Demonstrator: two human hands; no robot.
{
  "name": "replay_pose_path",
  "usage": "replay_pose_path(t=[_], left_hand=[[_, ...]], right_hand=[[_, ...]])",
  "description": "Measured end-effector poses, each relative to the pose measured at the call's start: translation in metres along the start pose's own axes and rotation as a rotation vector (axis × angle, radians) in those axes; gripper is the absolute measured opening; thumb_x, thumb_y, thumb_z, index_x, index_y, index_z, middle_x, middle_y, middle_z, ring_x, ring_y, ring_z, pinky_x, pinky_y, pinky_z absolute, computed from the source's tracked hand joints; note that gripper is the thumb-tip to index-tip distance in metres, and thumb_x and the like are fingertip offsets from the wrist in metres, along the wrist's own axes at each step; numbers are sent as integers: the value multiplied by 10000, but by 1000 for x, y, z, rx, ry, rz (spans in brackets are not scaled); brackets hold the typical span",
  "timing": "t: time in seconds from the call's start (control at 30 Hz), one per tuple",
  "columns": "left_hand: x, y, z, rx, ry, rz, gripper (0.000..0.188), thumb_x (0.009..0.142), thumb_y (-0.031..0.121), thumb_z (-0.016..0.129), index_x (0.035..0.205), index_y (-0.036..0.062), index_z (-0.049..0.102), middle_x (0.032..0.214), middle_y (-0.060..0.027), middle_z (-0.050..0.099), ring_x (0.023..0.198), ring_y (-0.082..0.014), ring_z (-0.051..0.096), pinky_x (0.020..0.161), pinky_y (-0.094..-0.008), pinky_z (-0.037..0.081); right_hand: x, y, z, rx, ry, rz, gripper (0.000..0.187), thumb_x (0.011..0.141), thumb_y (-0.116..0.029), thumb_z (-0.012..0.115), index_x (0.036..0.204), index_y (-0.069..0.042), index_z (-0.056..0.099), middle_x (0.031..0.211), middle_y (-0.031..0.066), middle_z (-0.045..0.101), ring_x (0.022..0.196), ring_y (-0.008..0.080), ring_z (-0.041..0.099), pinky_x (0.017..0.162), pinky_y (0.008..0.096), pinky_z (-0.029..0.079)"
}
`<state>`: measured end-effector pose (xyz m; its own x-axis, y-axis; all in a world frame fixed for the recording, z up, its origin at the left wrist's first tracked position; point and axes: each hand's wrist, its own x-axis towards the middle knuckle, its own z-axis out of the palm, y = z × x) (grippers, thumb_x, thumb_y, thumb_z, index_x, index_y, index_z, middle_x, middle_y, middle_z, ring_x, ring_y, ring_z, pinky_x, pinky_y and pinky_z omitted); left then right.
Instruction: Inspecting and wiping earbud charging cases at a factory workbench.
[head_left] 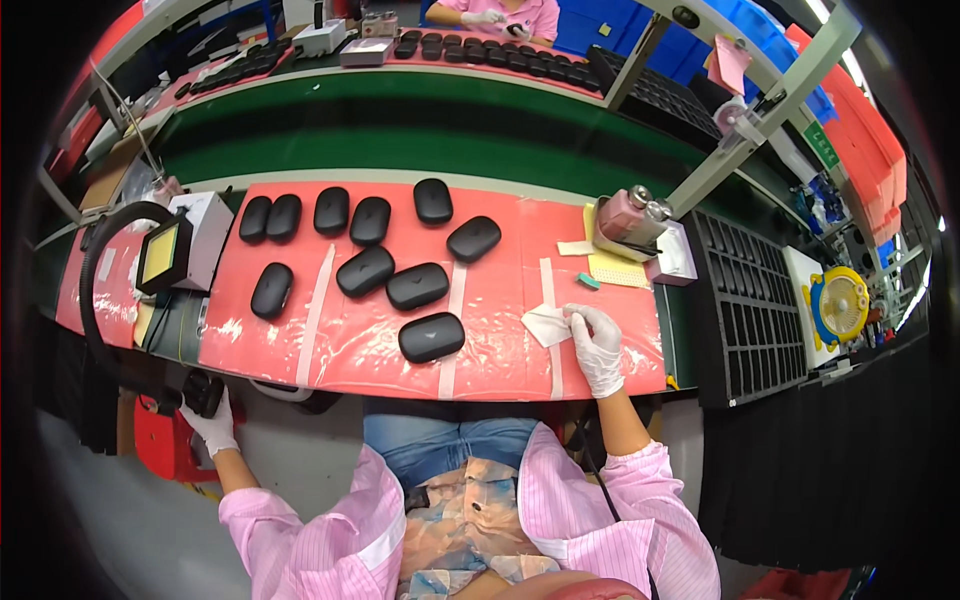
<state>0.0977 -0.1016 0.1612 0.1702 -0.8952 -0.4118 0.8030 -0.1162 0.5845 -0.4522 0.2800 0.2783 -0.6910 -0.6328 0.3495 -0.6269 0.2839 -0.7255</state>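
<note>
The person sits at a work table in a pink striped coat and blue jeans. Both hands wear white gloves.

The left hand (213, 420) is down low, off the near edge of the table. Its fingers are curled around a small black case (203, 392), and it holds that case beside a red bin (165, 440) under the table.

The right hand (598, 348) rests on the pink mat (500, 330) that covers the table. Its fingers are bent and pinch the edge of a white wipe (547, 325). The wipe lies flat on the mat, just left of the hand.

More black cases lie on the mat. The nearest one (431, 337) sits left of the wipe, a bit apart from it. Behind it are two more side by side (417, 286), and one alone on the left (271, 290). Farther back, a row of cases (331, 211) lies near the far edge of the mat.

On the left stands a white box with a yellow lit screen (163, 254). On the right, past the wipe, stands a pink bottle with a metal top (628, 214). Beside it is a black tray with many slots (750, 310).

Behind the mat runs a green belt (420, 130). Across it, another person's gloved hand (485, 17) works by more black cases (480, 50).
</note>
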Motion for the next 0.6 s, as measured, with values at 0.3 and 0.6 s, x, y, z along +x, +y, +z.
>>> replay_pose_path(t=[0.3,0.6], left_hand=[[-115,-47,-3,-323,-71,-92,817,765,505,698,1343,-18,455,1327,-204,517,1243,-368,475,1069,-564,408],[-276,-146,129,-151,-964,-936,1087,694,713,698,1406,-41,371,1225,-285,558,1159,-460,541,1006,-534,456]], right_hand=[[4,9,-13,501,-30,200,240,968,-87,547,1151,48,625,947,58,662,892,105,597,822,253,482],[14,-7,-8,-37,-114,-238,146,859,-44,651,1002,-17,657,980,103,667,899,213,638,796,303,494]])
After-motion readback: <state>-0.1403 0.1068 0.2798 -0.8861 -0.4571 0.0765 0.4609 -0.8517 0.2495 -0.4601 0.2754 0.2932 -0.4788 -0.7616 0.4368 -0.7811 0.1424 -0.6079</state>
